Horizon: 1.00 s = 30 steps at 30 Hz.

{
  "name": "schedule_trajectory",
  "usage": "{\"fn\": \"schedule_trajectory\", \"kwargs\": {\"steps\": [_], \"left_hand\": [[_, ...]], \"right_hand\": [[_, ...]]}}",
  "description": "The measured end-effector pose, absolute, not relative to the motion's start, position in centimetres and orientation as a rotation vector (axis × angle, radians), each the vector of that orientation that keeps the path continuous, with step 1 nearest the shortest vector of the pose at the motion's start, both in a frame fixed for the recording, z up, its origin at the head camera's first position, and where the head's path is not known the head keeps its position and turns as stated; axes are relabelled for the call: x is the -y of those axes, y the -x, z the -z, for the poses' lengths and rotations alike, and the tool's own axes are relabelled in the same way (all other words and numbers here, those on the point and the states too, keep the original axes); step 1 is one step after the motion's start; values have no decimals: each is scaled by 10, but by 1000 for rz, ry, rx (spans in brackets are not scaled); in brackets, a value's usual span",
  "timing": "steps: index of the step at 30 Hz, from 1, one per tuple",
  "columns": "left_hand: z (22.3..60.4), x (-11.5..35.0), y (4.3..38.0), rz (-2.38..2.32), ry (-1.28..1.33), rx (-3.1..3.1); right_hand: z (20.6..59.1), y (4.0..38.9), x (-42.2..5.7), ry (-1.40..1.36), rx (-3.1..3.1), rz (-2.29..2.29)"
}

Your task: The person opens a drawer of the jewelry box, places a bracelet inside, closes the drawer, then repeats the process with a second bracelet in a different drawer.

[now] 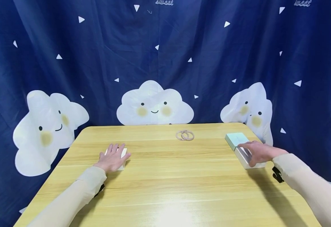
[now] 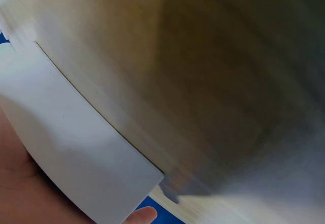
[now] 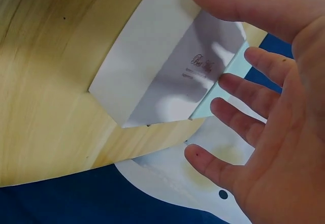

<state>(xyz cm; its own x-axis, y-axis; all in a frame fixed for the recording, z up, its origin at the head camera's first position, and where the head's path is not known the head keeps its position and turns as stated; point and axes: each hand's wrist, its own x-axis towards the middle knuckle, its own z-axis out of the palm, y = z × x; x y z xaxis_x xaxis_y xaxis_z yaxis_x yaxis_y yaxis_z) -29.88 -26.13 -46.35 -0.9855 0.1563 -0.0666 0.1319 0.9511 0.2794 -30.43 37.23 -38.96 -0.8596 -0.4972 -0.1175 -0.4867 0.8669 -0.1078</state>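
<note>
At the left of the table, a small white box (image 1: 123, 153) lies under my left hand (image 1: 112, 160). The hand rests over it from above with straight, spread fingers. In the left wrist view the box's plain white side (image 2: 81, 127) fills the lower left, beside the palm. On the right, my right hand (image 1: 259, 153) hovers over a white box (image 1: 242, 159), thumb near its front edge and fingertips by its far end. Small dark lettering (image 3: 203, 61) shows on that box's top in the right wrist view. A mint-green box (image 1: 237, 139) stands right against its far side.
Two overlapping pinkish rings (image 1: 176, 135) lie near the back edge of the wooden table (image 1: 159, 176). Behind it hangs a dark blue curtain (image 1: 159, 66) with smiling clouds and white triangles. The right-hand boxes sit close to the table's right edge.
</note>
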Motion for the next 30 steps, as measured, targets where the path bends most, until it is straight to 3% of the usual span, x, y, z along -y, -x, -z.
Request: {"fn": "schedule_trajectory", "kwargs": {"steps": [18,30], "left_hand": [[474,267,306,-426,-223,-3031],[461,259,297,-413,-220,-3033]], "right_hand": [[392,308,-373,834,-2915,25],[391,307,-371,799,-2923,10]]}}
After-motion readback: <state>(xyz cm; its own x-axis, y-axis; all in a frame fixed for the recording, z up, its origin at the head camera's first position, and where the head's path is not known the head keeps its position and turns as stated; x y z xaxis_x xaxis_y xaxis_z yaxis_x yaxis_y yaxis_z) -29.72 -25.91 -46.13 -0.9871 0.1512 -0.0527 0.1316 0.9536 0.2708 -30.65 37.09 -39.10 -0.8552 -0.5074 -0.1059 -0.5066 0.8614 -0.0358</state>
